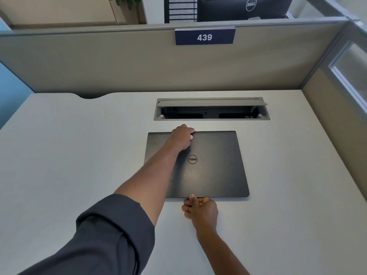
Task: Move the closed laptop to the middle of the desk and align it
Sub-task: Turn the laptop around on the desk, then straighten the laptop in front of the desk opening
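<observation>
A closed black laptop (214, 171) with a round logo lies flat on the pale grey desk (79, 155), a little right of the desk's centre, its edges roughly square to the desk. My left hand (182, 137) reaches across the lid and grips the far edge, fingers curled over it. At the near edge my right hand (199, 210) pinches the laptop, thumb on top of the lid and fingers beneath.
An open cable tray (211, 118) is recessed in the desk just beyond the laptop. A beige partition (119, 62) with a blue plate marked 439 (204, 37) closes off the back. Another partition runs along the right side. A monitor (242, 6) stands behind the partition.
</observation>
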A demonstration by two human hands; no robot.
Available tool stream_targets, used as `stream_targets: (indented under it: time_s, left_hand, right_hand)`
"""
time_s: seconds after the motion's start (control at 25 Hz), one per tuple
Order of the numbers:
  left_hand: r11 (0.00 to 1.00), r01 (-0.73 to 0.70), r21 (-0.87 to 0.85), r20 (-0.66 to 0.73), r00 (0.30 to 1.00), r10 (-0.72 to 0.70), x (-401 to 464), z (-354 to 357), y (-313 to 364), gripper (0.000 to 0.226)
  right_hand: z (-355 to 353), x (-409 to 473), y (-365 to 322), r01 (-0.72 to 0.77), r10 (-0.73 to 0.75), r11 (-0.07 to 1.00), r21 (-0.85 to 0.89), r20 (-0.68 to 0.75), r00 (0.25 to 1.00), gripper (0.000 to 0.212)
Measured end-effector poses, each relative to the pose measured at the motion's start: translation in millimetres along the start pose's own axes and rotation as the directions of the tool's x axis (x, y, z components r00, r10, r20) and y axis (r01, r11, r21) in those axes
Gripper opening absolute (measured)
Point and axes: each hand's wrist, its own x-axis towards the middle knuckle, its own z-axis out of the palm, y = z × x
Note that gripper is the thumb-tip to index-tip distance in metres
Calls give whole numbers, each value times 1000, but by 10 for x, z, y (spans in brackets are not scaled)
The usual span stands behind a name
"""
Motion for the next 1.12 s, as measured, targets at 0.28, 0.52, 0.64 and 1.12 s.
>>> stream_targets:
  time_s: [0.28, 0.52, 0.64, 1.12]
  left_hand:
    - [1000, -23, -9, -102, 995, 22, -76, 156, -21, 26]
    - [999, -40, -15, -115, 993, 38, -227, 187, -13, 45]
    - [996, -39, -83, -147, 989, 26, -389, 149, -5, 51]
    - [997, -14, -78, -222, 975, -4, -1231, 396, -499, 53]
  right_hand:
    - [-35, -7, -57, -40, 37, 998, 56, 46, 998, 24]
    - [-87, -14, -95, -73, 67, 995, 72, 85, 994, 23]
    - [-122, -18, -127, -77, 71, 996, 52, 114, 991, 25]
    - [-567, -1, -156, 400, -462, 723, -564, 37, 886, 20]
